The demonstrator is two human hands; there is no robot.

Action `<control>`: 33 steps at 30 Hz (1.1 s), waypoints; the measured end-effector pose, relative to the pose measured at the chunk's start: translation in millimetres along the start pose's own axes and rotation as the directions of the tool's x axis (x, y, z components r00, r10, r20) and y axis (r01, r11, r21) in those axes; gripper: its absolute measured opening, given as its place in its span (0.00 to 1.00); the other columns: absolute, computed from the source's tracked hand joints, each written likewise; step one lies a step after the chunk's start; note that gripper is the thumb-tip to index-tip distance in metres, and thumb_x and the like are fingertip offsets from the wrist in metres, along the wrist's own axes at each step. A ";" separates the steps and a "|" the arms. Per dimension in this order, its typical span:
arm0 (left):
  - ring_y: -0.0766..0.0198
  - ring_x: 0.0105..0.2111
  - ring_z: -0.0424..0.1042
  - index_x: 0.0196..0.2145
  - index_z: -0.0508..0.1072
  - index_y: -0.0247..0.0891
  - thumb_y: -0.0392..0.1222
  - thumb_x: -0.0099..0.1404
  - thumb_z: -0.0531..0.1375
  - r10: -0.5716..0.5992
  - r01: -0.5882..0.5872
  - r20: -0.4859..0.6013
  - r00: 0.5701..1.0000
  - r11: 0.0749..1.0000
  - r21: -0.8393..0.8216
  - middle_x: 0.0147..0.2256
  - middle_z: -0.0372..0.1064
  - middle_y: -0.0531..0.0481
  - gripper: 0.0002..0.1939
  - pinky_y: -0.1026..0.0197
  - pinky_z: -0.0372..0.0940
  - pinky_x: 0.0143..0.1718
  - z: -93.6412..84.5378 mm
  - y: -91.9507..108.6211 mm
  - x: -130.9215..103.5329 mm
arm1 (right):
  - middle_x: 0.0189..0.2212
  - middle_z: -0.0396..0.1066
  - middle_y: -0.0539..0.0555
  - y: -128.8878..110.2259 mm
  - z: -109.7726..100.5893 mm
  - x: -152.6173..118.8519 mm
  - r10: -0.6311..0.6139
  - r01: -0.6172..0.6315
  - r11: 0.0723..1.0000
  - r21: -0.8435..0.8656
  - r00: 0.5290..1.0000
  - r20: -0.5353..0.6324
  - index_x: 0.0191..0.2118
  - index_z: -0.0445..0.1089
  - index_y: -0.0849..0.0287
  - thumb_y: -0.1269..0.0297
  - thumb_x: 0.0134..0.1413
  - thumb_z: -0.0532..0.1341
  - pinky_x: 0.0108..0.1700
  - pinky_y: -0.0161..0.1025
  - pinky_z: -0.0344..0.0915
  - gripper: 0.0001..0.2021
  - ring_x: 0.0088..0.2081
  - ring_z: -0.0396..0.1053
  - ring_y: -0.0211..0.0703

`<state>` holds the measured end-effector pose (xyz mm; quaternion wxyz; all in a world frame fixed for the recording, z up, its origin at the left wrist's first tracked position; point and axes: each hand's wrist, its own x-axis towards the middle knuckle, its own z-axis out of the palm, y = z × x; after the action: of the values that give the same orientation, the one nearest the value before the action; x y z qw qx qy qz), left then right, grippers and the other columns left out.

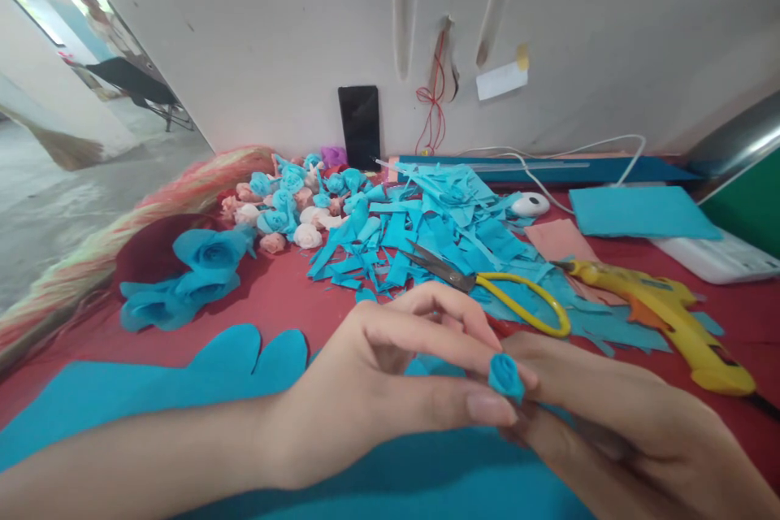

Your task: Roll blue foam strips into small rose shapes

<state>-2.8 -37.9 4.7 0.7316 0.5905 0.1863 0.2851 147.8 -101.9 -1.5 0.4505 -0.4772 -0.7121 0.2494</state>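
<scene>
Between the fingertips of both hands is a small rolled blue paper flower (505,376). My left hand (414,374) pinches it from the left with thumb and index finger. From the right, my right hand (603,414) holds it too, its fingertips meeting those of the left. Beneath the hands lies a large blue paper sheet (390,479) with rounded petal shapes (228,361) at its upper edge. Yellow-handled scissors (524,301) lie just beyond the hands, on blue paper scraps (426,227).
A yellow glue gun (664,309) lies at the right. Small paper flowers (286,203) are piled at the back left, larger blue ones (207,268) nearer. A black phone (359,127) leans on the wall. Folded blue paper (646,211) sits back right. A person (101,20) stands far left.
</scene>
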 end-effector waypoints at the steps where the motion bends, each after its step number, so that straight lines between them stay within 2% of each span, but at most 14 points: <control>1: 0.70 0.35 0.63 0.28 0.77 0.42 0.30 0.50 0.63 -0.026 0.025 -0.003 1.000 0.998 -0.051 0.33 0.62 0.53 0.09 0.70 0.63 0.37 0.9 -0.5 -0.4 | 0.18 0.63 0.42 0.3 -0.3 0.5 0.001 -0.001 1.000 0.008 1.000 0.002 0.25 0.64 0.52 0.72 0.51 0.55 0.22 0.18 0.62 0.08 0.19 0.63 0.30; 6: 0.76 0.29 0.63 0.27 0.77 0.38 0.29 0.52 0.61 -0.145 0.143 0.013 0.989 0.947 -0.287 0.33 0.60 0.54 0.07 0.76 0.63 0.29 5.1 -0.9 -1.9 | 0.15 0.64 0.42 0.7 -1.2 0.0 -0.033 0.036 0.995 0.094 0.999 -0.033 0.22 0.66 0.55 0.72 0.50 0.57 0.17 0.16 0.59 0.09 0.15 0.62 0.28; 9: 0.76 0.28 0.64 0.26 0.77 0.36 0.30 0.52 0.62 -0.180 0.166 -0.008 0.984 0.923 -0.347 0.33 0.60 0.54 0.05 0.75 0.64 0.28 6.5 -1.2 -1.3 | 0.15 0.66 0.43 -5.1 0.2 -1.5 0.112 -0.109 0.992 0.055 0.992 -0.049 0.22 0.67 0.55 0.71 0.50 0.58 0.18 0.18 0.62 0.08 0.16 0.65 0.30; 12: 0.76 0.27 0.65 0.26 0.77 0.36 0.32 0.51 0.63 -0.168 0.147 -0.023 0.986 0.915 -0.376 0.34 0.59 0.54 0.04 0.74 0.64 0.29 6.5 -2.9 -0.2 | 0.14 0.65 0.46 -12.4 4.1 0.5 0.258 -0.267 0.961 -0.068 0.958 -0.126 0.22 0.69 0.54 0.63 0.51 0.57 0.18 0.24 0.65 0.10 0.18 0.67 0.36; 14: 0.76 0.27 0.64 0.26 0.77 0.36 0.31 0.52 0.62 -0.162 0.142 -0.019 0.987 0.913 -0.382 0.33 0.59 0.54 0.04 0.74 0.64 0.29 6.4 -4.3 0.3 | 0.12 0.63 0.48 -13.8 7.4 3.2 0.260 -0.281 0.952 -0.123 0.952 -0.165 0.21 0.70 0.54 0.56 0.51 0.55 0.17 0.27 0.65 0.14 0.18 0.67 0.39; 17: 0.76 0.27 0.64 0.25 0.77 0.36 0.32 0.51 0.63 -0.167 0.146 -0.024 0.986 0.915 -0.375 0.33 0.58 0.54 0.03 0.74 0.63 0.28 7.1 -6.0 0.5 | 0.11 0.61 0.49 -10.5 11.1 6.4 0.251 -0.279 0.947 -0.156 0.951 -0.178 0.21 0.71 0.53 0.52 0.51 0.54 0.17 0.29 0.65 0.17 0.19 0.66 0.41; 26: 0.73 0.24 0.66 0.27 0.76 0.35 0.34 0.53 0.62 -0.152 0.142 -0.013 0.988 0.943 -0.301 0.32 0.59 0.54 0.02 0.68 0.63 0.28 6.1 -6.4 0.0 | 0.09 0.60 0.49 -4.7 12.4 6.6 0.214 -0.248 0.949 -0.194 0.960 -0.182 0.18 0.70 0.52 0.51 0.50 0.53 0.15 0.30 0.64 0.18 0.18 0.65 0.42; 33: 0.66 0.34 0.65 0.20 0.75 0.36 0.32 0.49 0.63 -0.159 0.121 -0.174 0.972 0.970 -0.213 0.33 0.63 0.52 0.04 0.66 0.63 0.32 5.0 -5.0 1.1 | 0.11 0.63 0.48 -4.5 3.8 3.0 0.221 -0.243 0.958 -0.150 0.964 -0.149 0.18 0.70 0.51 0.56 0.50 0.54 0.13 0.30 0.63 0.15 0.17 0.65 0.41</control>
<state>2.1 -41.7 1.1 0.7846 0.4692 0.2669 0.3049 142.0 -100.8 1.4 0.4223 -0.6090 -0.6384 0.2082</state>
